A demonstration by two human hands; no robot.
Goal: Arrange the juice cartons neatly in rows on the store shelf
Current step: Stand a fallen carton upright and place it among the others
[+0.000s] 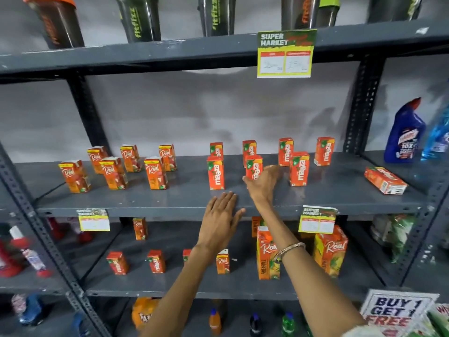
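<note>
On the grey middle shelf stand several small orange Real cartons at the left and several Maaza cartons at the right, in two loose rows. My right hand is shut on the middle front Maaza carton, which stands upright on the shelf. My left hand rests flat, fingers apart, on the shelf's front edge and holds nothing. One Maaza carton lies on its side at the far right of the shelf.
The lower shelf holds small cartons and two large Real packs. Price tags hang on the shelf edges. Dark shaker bottles stand on the top shelf; cleaner bottles stand at the right. Perforated uprights frame the bay.
</note>
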